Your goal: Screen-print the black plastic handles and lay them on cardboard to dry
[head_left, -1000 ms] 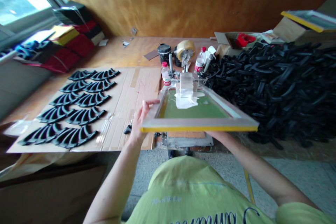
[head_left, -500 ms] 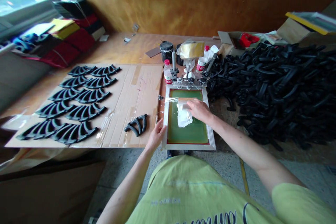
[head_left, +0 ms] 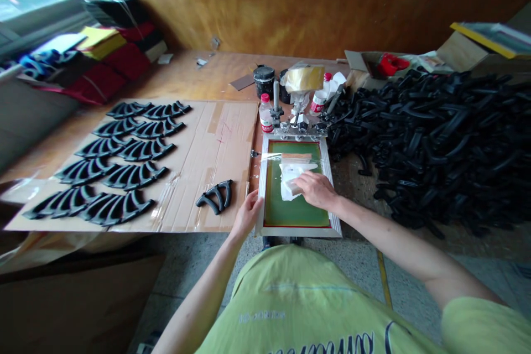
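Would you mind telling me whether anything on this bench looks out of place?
One black curved part lies alone on the cardboard beside the printing frame, apart from the neat rows on the left.

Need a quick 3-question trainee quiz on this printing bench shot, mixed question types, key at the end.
1. True or false: the left hand touches the left edge of the screen frame.
2. Where is the right hand?
A. on the heap of black parts
B. on the green mesh, at the white paste
C. on the red-capped bottle
3. Fill in: the lone black part left of the frame lies on the ____.

Key: 1 true; 2 B; 3 cardboard.
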{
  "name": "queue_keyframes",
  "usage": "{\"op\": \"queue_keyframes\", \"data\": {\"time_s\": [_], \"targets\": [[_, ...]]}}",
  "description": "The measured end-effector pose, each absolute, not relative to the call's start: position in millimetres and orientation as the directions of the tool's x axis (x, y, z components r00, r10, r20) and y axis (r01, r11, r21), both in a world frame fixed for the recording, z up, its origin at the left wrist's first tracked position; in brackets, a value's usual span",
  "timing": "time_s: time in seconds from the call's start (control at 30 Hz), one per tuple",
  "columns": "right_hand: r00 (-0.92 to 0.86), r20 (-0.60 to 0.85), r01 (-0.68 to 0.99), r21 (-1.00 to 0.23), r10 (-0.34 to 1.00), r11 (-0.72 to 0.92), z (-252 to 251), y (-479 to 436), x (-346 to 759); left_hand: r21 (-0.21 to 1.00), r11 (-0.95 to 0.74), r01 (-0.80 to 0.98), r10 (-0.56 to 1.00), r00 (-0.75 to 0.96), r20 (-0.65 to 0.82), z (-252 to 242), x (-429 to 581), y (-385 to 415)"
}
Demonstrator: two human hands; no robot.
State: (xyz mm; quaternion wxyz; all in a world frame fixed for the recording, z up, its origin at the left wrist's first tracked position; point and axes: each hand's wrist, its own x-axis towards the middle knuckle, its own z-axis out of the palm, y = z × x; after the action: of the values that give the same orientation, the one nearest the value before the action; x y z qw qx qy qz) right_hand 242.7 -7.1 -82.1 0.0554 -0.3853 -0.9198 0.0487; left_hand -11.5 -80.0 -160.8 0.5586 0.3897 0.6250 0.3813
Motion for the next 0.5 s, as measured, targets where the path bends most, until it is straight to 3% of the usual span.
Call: {"op": "queue_keyframes", "data": {"time_s": [0.1, 0.2, 0.37, 0.5], "targets": [[-0.75, 0.091, 0.646, -0.106, 0.655, 0.756, -96, -27, 246, 0.905, 0.424, 0.041, 0.905, -0.068, -0.42, -157, -11, -81], [-0.762, 0.082, 0.624, -0.174, 0.643, 0.762, -94, -29, 251, 0.9, 0.433, 0.05, 0.9, -0.083, -0.429, -152, -10, -81], [-0.565, 0.138, 0.768, -0.272, 0.813, 0.58, -60, 23, 234, 0.884, 0.467, 0.018, 0.884, -0.042, -0.466, -123, -12, -80], [-0.389, 0.186, 0.851, -0.304, 0.902, 0.429, -25, 65, 248, 0.914, 0.405, -0.014, 0.912, -0.061, -0.405, -82, -15, -75]]}}
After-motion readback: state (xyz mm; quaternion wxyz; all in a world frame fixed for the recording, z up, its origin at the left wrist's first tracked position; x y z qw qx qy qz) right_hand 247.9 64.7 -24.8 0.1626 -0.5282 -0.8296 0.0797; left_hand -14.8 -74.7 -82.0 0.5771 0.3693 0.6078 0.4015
